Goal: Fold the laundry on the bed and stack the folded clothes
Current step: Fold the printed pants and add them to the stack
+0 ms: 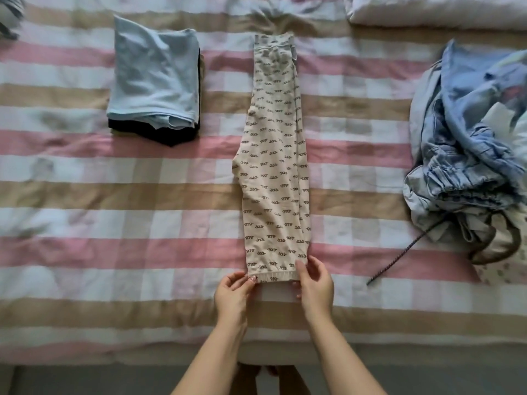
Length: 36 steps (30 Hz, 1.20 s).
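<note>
Cream patterned trousers (273, 166) lie folded lengthwise down the middle of the bed, waistband far, cuffs near me. My left hand (233, 292) pinches the left corner of the cuffs. My right hand (315, 283) grips the right corner, thumb on top. A stack of folded clothes (155, 81), light blue on top and dark below, sits at the far left. At the right lies a pile of unfolded laundry (467, 155), mostly blue garments.
The bed (114, 195) has a pink, beige and white checked cover. A white pillow (433, 10) lies at the far right corner. A dark drawstring (399, 258) trails from the pile. The bed's near edge runs just below my wrists.
</note>
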Motion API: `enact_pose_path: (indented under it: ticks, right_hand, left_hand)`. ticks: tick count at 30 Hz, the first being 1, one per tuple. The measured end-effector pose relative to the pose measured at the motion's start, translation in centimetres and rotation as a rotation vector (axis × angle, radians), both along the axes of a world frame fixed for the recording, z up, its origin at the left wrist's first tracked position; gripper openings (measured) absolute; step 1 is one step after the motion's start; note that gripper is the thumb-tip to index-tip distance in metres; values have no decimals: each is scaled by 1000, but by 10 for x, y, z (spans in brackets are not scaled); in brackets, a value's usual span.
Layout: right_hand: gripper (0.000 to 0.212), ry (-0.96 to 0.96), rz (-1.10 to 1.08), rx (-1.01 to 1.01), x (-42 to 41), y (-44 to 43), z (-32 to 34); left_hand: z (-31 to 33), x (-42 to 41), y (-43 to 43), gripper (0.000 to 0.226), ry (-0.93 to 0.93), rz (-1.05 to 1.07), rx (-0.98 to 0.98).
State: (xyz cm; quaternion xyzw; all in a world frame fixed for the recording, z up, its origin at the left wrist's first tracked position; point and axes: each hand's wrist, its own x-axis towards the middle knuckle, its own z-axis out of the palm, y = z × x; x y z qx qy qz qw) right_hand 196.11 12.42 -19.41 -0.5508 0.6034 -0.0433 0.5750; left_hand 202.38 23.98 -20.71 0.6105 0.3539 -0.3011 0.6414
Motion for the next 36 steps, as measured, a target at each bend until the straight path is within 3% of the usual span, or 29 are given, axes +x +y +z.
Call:
enact_pose_path:
  ticks: [2, 5, 8, 11, 13, 14, 16, 22, 28, 32, 36]
  right_hand:
    - [10, 27, 97, 9, 8, -6, 2]
    - [24, 124, 126, 66, -5, -5, -1]
    - [19, 252, 172, 25, -22, 0, 0]
    - [26, 304, 184, -230, -15, -12, 5]
    - [19, 171, 184, -414, 9, -33, 11]
    - [19, 106, 193, -437, 24, -45, 11]
    - [24, 63, 258, -395, 55, -69, 5]
    - [25, 308, 386, -362, 103, -87, -21]
    - [17, 275, 156, -380, 96, -90, -23]
    - [16, 298, 229, -375, 97, -98, -22]
    - [27, 284, 348, -440, 130, -121, -19]
  left_hand:
    - [-1, 1, 4, 27, 20, -25, -18]
    - [-1, -7, 16, 25, 35, -124, 23]
    - [3, -18, 22, 24, 24, -306, 131]
    - [11, -7, 16, 21, -160, -435, 272]
    - [13, 22, 5, 13, -354, -502, 392]
    - [11, 39, -3, 6, -406, -506, 398]
    - [3, 78, -26, 14, -401, -439, 326]
    - [-18, 138, -68, 18, -318, -316, 250]
    - [-14, 139, -74, 14, -317, -217, 219]
    - [-11, 137, -78, 9, -396, -260, 310]
    - [-5, 158, -83, 10, -404, -418, 260]
